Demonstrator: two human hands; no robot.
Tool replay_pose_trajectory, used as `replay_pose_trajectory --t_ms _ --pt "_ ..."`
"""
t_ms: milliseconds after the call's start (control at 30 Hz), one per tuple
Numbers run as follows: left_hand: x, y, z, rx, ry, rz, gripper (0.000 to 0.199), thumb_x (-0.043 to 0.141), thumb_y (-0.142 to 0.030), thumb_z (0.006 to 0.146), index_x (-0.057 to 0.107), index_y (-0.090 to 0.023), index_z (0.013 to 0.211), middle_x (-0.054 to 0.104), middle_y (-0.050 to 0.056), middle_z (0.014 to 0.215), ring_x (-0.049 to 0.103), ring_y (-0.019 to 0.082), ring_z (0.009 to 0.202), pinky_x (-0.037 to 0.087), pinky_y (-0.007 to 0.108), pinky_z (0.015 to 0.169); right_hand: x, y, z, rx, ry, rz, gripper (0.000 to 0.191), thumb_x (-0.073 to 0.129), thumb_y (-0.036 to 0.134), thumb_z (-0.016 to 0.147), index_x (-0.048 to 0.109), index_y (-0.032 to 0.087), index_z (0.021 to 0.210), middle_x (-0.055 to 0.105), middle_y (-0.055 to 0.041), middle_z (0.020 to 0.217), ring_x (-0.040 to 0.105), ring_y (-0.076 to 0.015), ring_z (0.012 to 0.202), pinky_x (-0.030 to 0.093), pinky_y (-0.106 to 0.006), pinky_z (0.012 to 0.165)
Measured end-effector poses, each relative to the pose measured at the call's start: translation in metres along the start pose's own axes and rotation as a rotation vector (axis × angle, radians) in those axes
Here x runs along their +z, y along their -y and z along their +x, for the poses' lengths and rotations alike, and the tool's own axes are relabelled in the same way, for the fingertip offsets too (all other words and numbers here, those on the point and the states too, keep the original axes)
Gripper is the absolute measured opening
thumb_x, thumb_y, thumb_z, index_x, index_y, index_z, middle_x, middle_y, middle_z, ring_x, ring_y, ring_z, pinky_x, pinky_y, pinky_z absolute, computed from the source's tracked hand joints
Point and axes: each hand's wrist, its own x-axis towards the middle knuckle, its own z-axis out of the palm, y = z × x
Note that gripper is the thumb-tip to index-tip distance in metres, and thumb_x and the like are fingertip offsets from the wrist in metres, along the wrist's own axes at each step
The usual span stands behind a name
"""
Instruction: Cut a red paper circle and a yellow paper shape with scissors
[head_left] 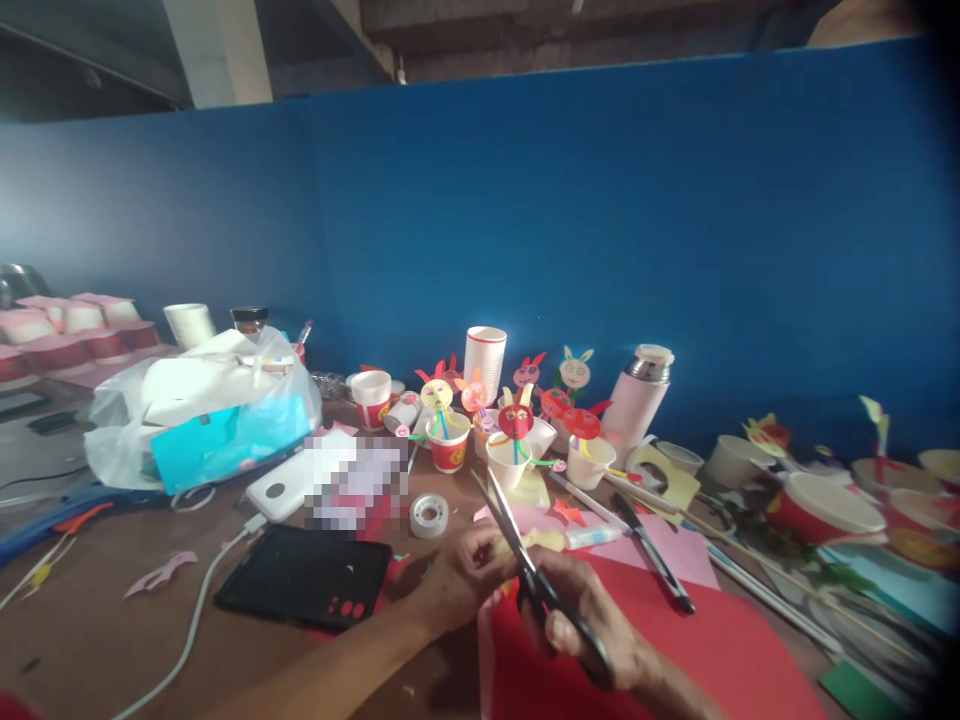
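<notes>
My right hand [581,605] grips black-handled scissors [516,540], fingers round the loops. Their blades point up and away, with the tips slightly apart. Just left of the blades is my left hand [461,570], fingers curled and pinched together; whatever they hold is too small or hidden to name. Beneath my right hand lies a red paper sheet [675,650], over part of a pink sheet [686,550]. A black marker [652,555] rests across both. Beyond my left hand sits a roll of clear tape [429,515].
Paper cups with paper animal-face figures [516,420] stand at the back, near a pink thermos [636,400]. Leftward are a black phone case [304,575], a white power bank [296,480] with its cable and a plastic bag [202,400]. More cups [829,505] crowd the right.
</notes>
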Motion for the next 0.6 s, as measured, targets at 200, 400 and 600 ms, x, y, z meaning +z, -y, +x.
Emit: replay_pose_trajectory --t_ms 200,400,600 --pt "-0.01 -0.002 0.008 -0.113 -0.113 -0.286 0.032 0.063 -0.045 0.071 0.057 -0.013 0.071 0.056 0.0 0.05 0.052 0.011 0.044 0.04 0.021 0.045 -0.001 -0.002 0.0 -0.012 -0.12 -0.015 0.052 0.054 0.059 0.077 0.05 0.015 0.104 0.05 0.0028 0.056 0.042 -0.0102 0.047 0.034 -0.024 0.048" --pt "-0.021 -0.01 0.009 -0.152 -0.153 -0.565 0.024 0.065 -0.036 0.07 0.054 -0.014 0.072 0.053 -0.002 0.058 0.051 0.009 0.047 0.041 0.021 0.045 -0.003 -0.016 -0.004 0.078 -0.159 -0.134 0.052 0.047 0.058 0.082 0.048 0.013 0.109 0.048 0.0034 0.053 0.042 -0.0107 0.047 0.033 -0.024 0.047" --pt "-0.029 -0.016 0.012 -0.081 -0.19 -0.587 0.027 0.066 -0.035 0.071 0.057 -0.01 0.074 0.055 0.0 0.062 0.048 0.007 0.049 0.039 0.018 0.046 0.004 -0.013 -0.015 0.235 -0.264 -0.229 0.052 0.05 0.059 0.08 0.055 0.016 0.11 0.054 -0.0008 0.059 0.049 -0.015 0.051 0.04 -0.028 0.05"
